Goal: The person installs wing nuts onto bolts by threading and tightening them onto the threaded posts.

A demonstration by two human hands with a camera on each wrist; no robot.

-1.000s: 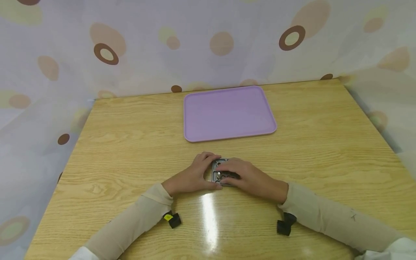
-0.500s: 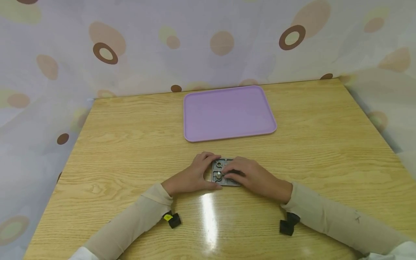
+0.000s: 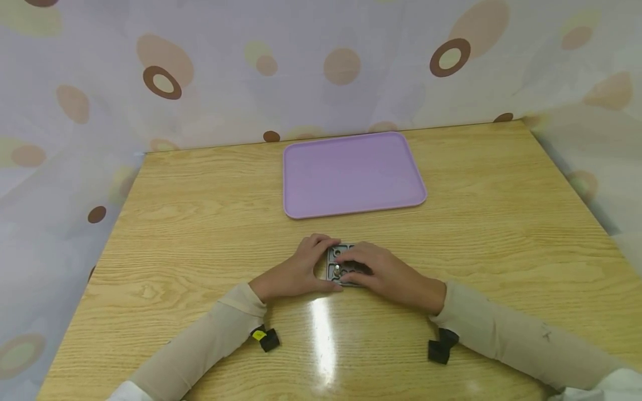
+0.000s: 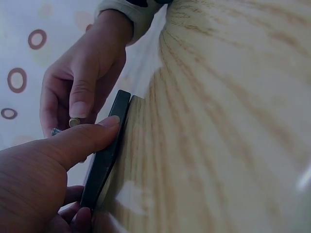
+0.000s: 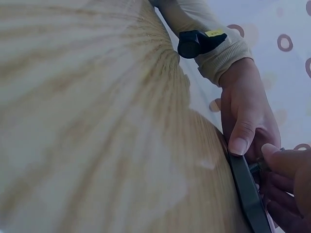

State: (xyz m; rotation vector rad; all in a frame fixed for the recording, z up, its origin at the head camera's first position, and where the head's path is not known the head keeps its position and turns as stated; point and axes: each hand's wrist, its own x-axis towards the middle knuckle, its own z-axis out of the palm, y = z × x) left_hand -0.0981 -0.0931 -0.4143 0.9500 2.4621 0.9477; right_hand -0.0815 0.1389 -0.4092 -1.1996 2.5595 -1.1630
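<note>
A small grey metal plate (image 3: 331, 257) with recessed compartments lies flat on the wooden table. My left hand (image 3: 298, 273) grips its left end, thumb on the near edge and fingers on the far edge. From the plate's near left compartment stands a short shiny bolt (image 3: 337, 270); its thread (image 5: 255, 167) shows in the right wrist view. My right hand (image 3: 388, 275) reaches over the plate and pinches around the bolt between thumb and forefinger. In the left wrist view a brass-coloured end (image 4: 74, 122) shows under the right thumb. The right hand covers the plate's right part.
A purple tray (image 3: 353, 175) lies behind the plate, towards the back of the wooden table (image 3: 200, 223). Patterned cloth (image 3: 301, 67) hangs behind and at both sides. Each sleeve carries a black strap piece (image 3: 438, 352) near the wrist.
My right fingers drew back a little to the right from the bolt half a second ago, and are now around it again. The left hand and the plate have stayed put.
</note>
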